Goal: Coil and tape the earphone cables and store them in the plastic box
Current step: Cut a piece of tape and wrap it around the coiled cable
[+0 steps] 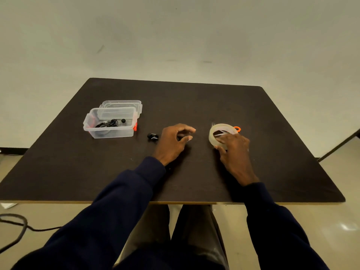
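A dark brown wooden table (pixel 194 106) carries everything. On its far left stands a clear rectangular plastic box (pixel 109 131) with orange-red side latches. It is open, with its clear lid (pixel 124 104) propped just behind it. Inside the box, low against the bottom, lies a coiled black earphone cable (pixel 111 123) with one round earbud sticking out to the right.

Just right of the box, apart from it, a small black bundle (pixel 153 137) sits on the bare tabletop. It is too small to tell what it is.

The left hand (pixel 173 142) is near the middle of the table, right of that bundle, with its fingers curved and forefinger and thumb a little apart. Whether anything is pinched between them I cannot tell.

To the right, the right hand (pixel 234 149) grips a translucent roll of clear tape (pixel 213 134) – fingers hooked into the roll's hole, thumb pressed on its near outer wall. A small orange plastic loop (pixel 237 129) shows at the roll's far right edge.

Both arms wear dark blue sleeves (pixel 120 201). On the floor at the near left lies a black cord (pixel 21 224).
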### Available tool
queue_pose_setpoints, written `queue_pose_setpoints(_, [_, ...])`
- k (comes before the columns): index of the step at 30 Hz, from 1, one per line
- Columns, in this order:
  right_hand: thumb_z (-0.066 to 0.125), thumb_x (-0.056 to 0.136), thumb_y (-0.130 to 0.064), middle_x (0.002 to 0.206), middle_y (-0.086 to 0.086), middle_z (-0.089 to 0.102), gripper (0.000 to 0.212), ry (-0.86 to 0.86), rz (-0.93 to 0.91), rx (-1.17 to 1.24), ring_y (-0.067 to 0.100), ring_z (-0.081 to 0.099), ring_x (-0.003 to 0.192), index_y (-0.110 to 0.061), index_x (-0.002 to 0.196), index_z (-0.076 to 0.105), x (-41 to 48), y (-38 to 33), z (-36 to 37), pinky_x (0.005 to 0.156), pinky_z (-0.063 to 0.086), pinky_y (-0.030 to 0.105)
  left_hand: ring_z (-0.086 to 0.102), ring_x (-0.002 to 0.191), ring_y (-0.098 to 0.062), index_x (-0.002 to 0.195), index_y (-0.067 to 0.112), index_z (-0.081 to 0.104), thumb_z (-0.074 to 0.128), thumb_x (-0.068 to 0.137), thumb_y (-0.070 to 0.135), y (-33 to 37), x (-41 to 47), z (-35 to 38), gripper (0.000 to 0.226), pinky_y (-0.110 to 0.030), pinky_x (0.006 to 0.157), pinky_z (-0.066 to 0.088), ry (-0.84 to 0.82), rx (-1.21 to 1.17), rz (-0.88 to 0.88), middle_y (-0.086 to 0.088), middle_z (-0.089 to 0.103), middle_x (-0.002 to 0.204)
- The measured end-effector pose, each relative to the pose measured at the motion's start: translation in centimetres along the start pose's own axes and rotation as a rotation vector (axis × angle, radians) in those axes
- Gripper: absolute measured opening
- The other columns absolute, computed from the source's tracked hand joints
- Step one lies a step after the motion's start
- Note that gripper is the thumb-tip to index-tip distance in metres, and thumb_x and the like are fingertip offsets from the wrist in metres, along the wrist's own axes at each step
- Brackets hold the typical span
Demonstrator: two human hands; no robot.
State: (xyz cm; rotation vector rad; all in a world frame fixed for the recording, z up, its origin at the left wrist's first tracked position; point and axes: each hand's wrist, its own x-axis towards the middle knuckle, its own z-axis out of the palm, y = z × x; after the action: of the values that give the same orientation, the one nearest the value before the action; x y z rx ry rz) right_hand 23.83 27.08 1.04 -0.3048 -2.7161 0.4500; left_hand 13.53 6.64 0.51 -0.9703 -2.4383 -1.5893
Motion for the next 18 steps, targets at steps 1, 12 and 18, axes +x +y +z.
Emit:
queue_pose_setpoints(1, [0.068, 0.097, -0.024, 0.129, 0.000, 0.070, 0.027, -0.021, -0.037, 0.008, 0.021, 0.055, 0.130, -0.020, 0.124, 0.072, -0.1, -0.5, 0.1, 0.112, 0.029, 0.044, 0.067, 0.107, -0.003, 0.118, 0.020, 0.074, 0.073, 0.093, 0.008, -0.1, 0.4, 0.2, 0.028, -0.021, 0.096, 0.055, -0.016, 0.029, -0.004, 0.006, 0.072, 0.118])
queue_pose_setpoints(12, [0.068, 0.091, 0.004, 0.146, 0.013, 0.056, 0.052, -0.121, 0.080, 0.012, 0.030, 0.046, 0.139, -0.009, 0.140, 0.059, 5.5, 3.6, -0.9, 0.113, 0.037, 0.036, 0.065, 0.089, -0.002, 0.123, 0.016, 0.072, 0.076, 0.092, 0.022, 1.0, 4.8, 1.9, 0.032, -0.028, 0.094, 0.056, -0.097, 0.161, -0.168, 0.001, 0.072, 0.120])
queue_pose_setpoints(18, [0.067, 0.097, -0.016, 0.126, 0.006, 0.069, 0.022, -0.140, -0.008, -0.029, 0.028, 0.061, 0.121, -0.015, 0.118, 0.075, 5.3, 3.5, -0.3, 0.102, 0.051, 0.049, 0.067, 0.091, -0.009, 0.111, 0.013, 0.078, 0.072, 0.093, 0.011, 0.7, 5.7, 1.2, 0.019, -0.024, 0.086, 0.054, -0.268, 0.206, -0.261, -0.003, 0.076, 0.108])
